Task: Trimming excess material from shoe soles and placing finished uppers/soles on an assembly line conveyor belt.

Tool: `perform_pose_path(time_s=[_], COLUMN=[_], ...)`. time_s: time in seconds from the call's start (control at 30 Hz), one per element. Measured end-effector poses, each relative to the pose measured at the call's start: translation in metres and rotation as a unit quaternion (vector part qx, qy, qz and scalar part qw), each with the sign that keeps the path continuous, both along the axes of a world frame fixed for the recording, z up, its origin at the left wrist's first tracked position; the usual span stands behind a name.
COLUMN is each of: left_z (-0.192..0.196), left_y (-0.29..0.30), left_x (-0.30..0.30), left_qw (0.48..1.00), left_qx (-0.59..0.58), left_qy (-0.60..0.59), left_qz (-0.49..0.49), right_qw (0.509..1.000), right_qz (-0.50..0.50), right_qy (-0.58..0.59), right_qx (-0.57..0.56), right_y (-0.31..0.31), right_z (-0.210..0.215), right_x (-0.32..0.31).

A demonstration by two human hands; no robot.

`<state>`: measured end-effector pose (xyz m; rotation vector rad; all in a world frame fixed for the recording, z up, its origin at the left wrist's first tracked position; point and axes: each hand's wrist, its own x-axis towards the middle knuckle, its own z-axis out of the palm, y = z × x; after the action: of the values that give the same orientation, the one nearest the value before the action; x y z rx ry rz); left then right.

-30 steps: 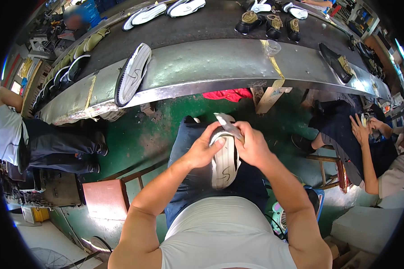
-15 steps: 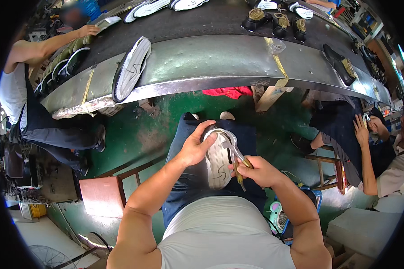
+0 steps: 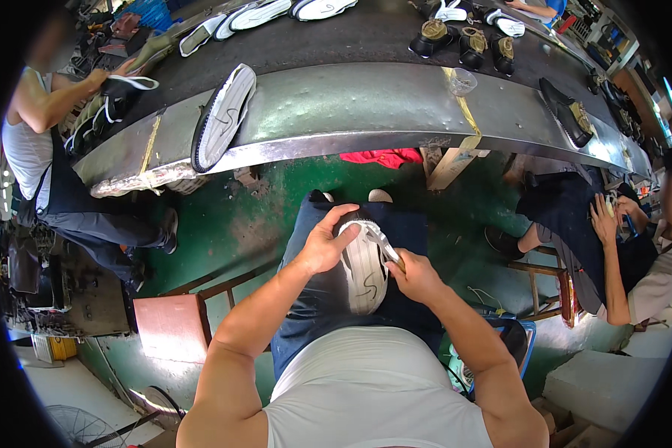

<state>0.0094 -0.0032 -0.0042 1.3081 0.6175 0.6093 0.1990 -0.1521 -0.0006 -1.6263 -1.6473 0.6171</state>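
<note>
A shoe (image 3: 360, 278) lies sole-up on my lap, its pale sole marked with a dark curved scribble and its upper dark at the toe. My left hand (image 3: 327, 243) is closed round the toe end, thumb pressed over the sole's edge. In my right hand (image 3: 418, 277) is a pair of pliers (image 3: 387, 249), its metal head against the right rim of the sole near the toe. The fingers hide most of its handles.
Ahead runs a metal-edged bench (image 3: 336, 99) with a dark belt, carrying several shoes and a sole-up shoe (image 3: 224, 119) at its edge. Co-workers sit or stand at left and right. A brown stool (image 3: 169, 327) stands at my left, a wooden-legged stool (image 3: 549, 287) at the right.
My right hand has turned the pliers, bringing their head flatter along the sole's rim. My left hand keeps its hold. The co-worker at left has drawn back, now holding a dark shoe part.
</note>
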Motion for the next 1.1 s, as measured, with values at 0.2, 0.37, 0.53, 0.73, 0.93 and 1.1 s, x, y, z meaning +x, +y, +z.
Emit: perform_pose_path(time_s=[0.2,0.37,0.53,0.73,0.93,1.1], left_z=[0.015,0.011,0.013,0.006,-0.044,-0.047], left_y=[0.001,-0.009,-0.008,-0.011,-0.014,-0.028], left_x=[-0.007,0.011,0.014,0.022,0.014,0.019], left_qw=[0.999,0.999,0.999,0.992,0.975,0.968], left_qx=[0.002,-0.019,0.005,0.057,-0.031,-0.085], left_qy=[-0.011,0.027,0.048,0.113,0.219,0.236], left_qz=[-0.044,0.02,0.019,0.002,-0.03,-0.002], right_qw=[0.991,0.957,0.91,0.94,0.968,0.951], right_qz=[0.02,0.018,0.077,-0.029,-0.147,-0.172], right_qy=[-0.087,-0.214,0.116,0.144,0.048,0.052], right_qx=[-0.102,-0.194,-0.39,-0.306,-0.198,-0.252], right_y=[-0.021,-0.024,-0.022,0.004,-0.004,0.001], right_z=[0.038,0.059,0.1,0.06,0.002,-0.035], right_x=[-0.003,0.001,0.027,0.022,0.014,0.009])
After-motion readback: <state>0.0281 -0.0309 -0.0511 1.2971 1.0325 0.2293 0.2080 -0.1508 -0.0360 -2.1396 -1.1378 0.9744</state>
